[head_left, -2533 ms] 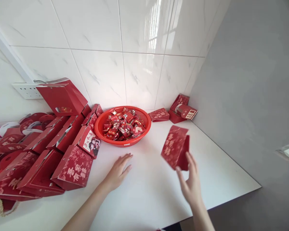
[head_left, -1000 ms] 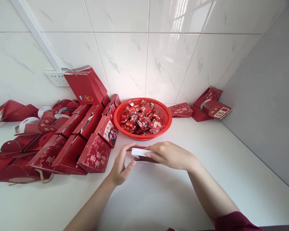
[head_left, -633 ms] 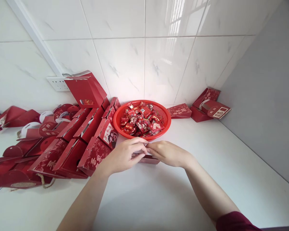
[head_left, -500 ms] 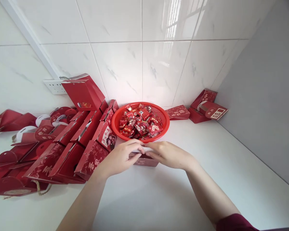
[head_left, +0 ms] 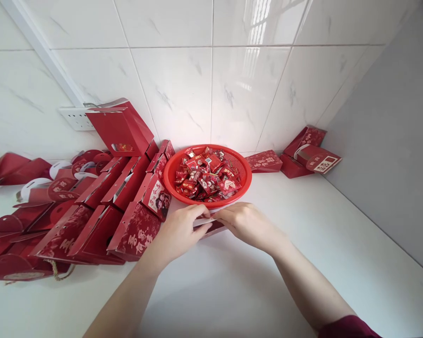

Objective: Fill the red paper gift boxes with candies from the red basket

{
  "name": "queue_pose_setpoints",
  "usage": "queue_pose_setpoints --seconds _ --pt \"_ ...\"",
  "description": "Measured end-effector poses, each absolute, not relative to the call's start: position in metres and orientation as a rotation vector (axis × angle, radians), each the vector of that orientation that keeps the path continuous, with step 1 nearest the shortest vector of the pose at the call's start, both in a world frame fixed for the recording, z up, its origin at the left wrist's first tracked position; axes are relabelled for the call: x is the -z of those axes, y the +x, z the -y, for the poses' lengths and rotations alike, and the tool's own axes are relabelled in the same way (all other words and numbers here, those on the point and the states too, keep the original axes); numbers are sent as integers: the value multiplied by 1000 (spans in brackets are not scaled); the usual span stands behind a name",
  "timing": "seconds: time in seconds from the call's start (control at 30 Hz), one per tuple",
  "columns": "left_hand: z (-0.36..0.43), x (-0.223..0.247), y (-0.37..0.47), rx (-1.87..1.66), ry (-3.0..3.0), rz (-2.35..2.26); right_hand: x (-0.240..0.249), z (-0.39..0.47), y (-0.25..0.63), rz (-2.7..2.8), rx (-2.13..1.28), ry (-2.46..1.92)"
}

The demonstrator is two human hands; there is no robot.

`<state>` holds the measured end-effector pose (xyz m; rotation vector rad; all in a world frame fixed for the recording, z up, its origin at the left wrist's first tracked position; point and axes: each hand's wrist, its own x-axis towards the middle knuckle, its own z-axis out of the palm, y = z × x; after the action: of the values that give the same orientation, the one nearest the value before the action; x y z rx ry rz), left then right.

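In front of the basket, a small red paper candy box (head_left: 214,230) sits on the table, mostly hidden behind my hands. My left hand (head_left: 183,232) pinches the box's pale top flap between thumb and fingers. From the other side, my right hand (head_left: 248,224) has its fingers closed on the box's top edge; its thumb is mostly out of sight. Just behind both hands is a round red plastic basket (head_left: 246,185) filled with red-wrapped candies (head_left: 206,176).
Rows of filled-out red boxes (head_left: 132,230) stand to the left, with a larger red box (head_left: 118,129) on top near the wall socket (head_left: 75,118). More red boxes (head_left: 305,150) lie at the back right, against a grey partition (head_left: 384,141).
My hands are still at the box's top. The box now sits more tilted, and less of its front shows below my fingers. The whole view has shifted slightly.
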<state>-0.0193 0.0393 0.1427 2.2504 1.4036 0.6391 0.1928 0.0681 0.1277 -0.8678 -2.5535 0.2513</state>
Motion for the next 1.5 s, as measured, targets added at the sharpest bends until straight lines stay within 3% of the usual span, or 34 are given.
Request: queue_pose_setpoints --seconds 0.17,0.43,0.6,0.97,1.2,1.37,1.5 --pt "-35 -130 -8 -613 2532 -1670 -125 -63 188 2610 -185 -1064" --pt "-26 -127 3 -528 2600 -1783 -135 -55 181 2518 -446 -1228" --pt "-21 -140 2 -296 2493 -1823 -137 -62 183 2629 -614 -1342" --pt "-36 -163 -39 -82 2172 -1571 -138 -66 210 2706 -688 -1200" --pt "-40 -152 -30 -245 2107 -1388 -142 -66 207 2662 -555 -1445" --pt "-38 -147 -25 -292 2126 -1291 -142 -60 207 2764 -314 -1331" --pt "-30 -155 -22 -587 2261 -1332 -140 -55 205 2830 -233 -1272"
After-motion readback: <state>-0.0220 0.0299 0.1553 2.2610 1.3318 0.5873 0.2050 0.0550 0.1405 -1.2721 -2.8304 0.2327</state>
